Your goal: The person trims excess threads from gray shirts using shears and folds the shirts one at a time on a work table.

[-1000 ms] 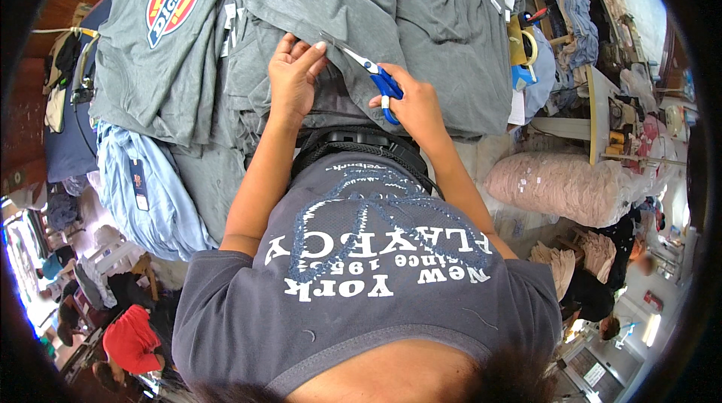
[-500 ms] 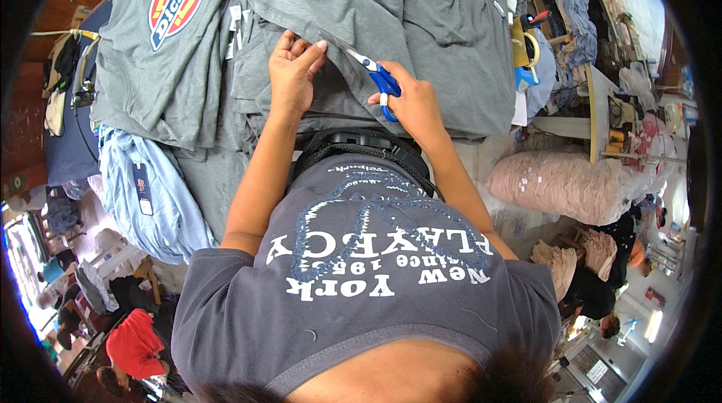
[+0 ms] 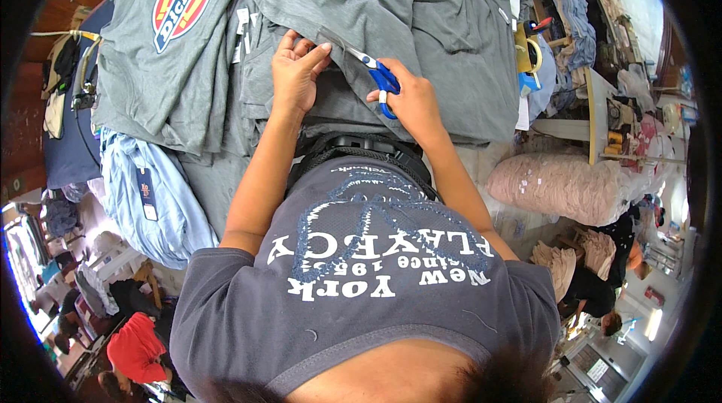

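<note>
My left hand (image 3: 298,72) is closed in a pinch at the edge of a grey T-shirt (image 3: 444,49), thumb against the fingertips. In my right hand (image 3: 411,102) is a pair of scissors (image 3: 386,86) with blue handles, fingers through the loops. The blades point up and left, lying close over the grey cloth just right of my left fingertips. What exactly lies between the blades is too small to tell. More grey shirts are heaped beneath both hands. To the left lies another grey T-shirt (image 3: 143,80) with a large red, yellow and blue print (image 3: 184,1).
A light blue garment (image 3: 162,192) with a dark hang tag drapes at the left. At the pile's right edge sit a tape roll (image 3: 535,56) and a red-handled tool (image 3: 538,25). A large plastic-wrapped pink bundle (image 3: 560,185) lies at the right. Other people are in the background.
The shirts and my left hand have shifted slightly to the right in view. The scissor blades look a little farther apart. Both hands keep their hold.
</note>
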